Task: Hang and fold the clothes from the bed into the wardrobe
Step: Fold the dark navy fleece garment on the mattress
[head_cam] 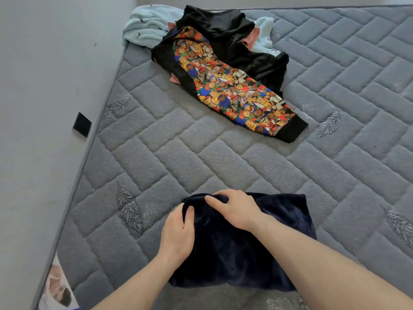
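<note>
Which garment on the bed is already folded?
The navy fleece piece nearest the person, a neat rectangle that both hands, left hand and right hand, grip at its far-left corner. The bear-print garment and the others lie crumpled in the far pile.

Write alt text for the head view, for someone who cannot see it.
Two hands, left and right, grip the far left corner of a folded navy garment on a grey quilted mattress. Farther off lies a pile: a teddy-print top, black clothes and a pale blue piece.

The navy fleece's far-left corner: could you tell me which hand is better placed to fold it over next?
Probably the right hand: its fingers already curl over that corner of the navy fleece, while the left hand holds the left edge.
</note>
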Motion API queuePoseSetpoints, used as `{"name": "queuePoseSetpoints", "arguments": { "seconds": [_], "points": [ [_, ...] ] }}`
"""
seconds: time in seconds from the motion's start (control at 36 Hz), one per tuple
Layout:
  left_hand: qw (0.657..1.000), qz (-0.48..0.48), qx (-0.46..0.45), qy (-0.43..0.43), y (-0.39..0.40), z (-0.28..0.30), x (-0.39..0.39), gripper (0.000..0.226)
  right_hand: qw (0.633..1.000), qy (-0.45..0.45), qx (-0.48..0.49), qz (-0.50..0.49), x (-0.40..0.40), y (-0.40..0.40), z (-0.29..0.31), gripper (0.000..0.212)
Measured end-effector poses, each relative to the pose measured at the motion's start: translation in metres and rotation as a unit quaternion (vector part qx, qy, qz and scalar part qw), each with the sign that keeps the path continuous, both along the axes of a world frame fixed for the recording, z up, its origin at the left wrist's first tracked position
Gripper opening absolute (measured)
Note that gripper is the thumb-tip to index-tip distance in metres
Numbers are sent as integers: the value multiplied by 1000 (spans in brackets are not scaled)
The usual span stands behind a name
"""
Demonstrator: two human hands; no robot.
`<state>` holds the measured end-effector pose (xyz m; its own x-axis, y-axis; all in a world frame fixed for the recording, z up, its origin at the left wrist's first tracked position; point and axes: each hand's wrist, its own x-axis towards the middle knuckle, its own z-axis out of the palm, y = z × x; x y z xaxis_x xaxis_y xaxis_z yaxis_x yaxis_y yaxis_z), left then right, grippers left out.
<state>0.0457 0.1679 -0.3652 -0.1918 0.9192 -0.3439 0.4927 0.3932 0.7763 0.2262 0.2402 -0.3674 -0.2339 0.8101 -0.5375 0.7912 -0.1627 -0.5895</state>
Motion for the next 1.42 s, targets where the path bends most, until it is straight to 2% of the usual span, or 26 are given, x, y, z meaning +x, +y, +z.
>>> {"name": "queuePoseSetpoints", "arguments": {
  "seconds": [0.14,0.22,0.31,0.36,0.42,0.44,0.5,0.56,0.58,0.64,0.69,0.72,0.83,0.89,0.97,1.03,1.17,1.22,1.31,1.42],
  "points": [
    [997,8,47,65,-7,-4,5,33,1000,2,-19,11,2,7,1,54],
    [995,1,48,88,-1,-8,10,38,999,-18,-42,27,3,15,2,52],
    [994,2,32,108,5,-16,13,26,998,-10,-49,25,7,19,4,60],
    [994,28,5,109,11,-20,11,16,998,29,-47,9,10,15,11,54],
    [995,56,-39,73,18,-21,6,29,997,71,6,-30,17,5,20,33],
    [994,73,-70,41,22,-21,3,40,992,79,67,-67,25,-2,23,32],
    [987,99,-127,-16,27,-22,-2,52,962,75,205,-166,49,-20,28,52],
    [984,96,-150,-25,27,-24,-5,52,934,33,252,-251,81,-43,30,72],
    [983,92,-155,-19,27,-26,-6,51,932,5,229,-280,99,-54,28,84],
    [982,88,-165,-11,26,-27,-8,50,939,-18,109,-325,131,-76,24,111],
    [981,81,-175,-14,24,-25,-9,54,928,55,-34,-367,145,-94,24,130],
    [980,78,-180,-21,23,-23,-8,61,916,97,-80,-381,146,-101,23,130],
    [973,76,-212,-53,15,-10,-8,98,901,144,-106,-395,137,-121,13,111],
    [966,68,-231,-100,4,-3,-13,115,888,168,-108,-414,128,-127,10,104],
    [949,49,-239,-201,-12,8,-20,116,862,198,-132,-447,116,-133,16,78],
    [944,45,-238,-224,-20,17,-24,113,855,210,-133,-455,112,-140,25,70],
    [951,47,-213,-218,-43,70,-29,98,847,237,-121,-460,118,-173,89,79],
    [950,33,-216,-221,-55,108,-28,87,845,251,-116,-457,121,-192,134,73],
    [948,10,-223,-226,-72,169,-22,82,836,267,-109,-466,128,-226,205,55],
    [939,-33,-244,-242,-94,243,-8,78,821,269,-84,-496,137,-273,290,58]
  ]
}}
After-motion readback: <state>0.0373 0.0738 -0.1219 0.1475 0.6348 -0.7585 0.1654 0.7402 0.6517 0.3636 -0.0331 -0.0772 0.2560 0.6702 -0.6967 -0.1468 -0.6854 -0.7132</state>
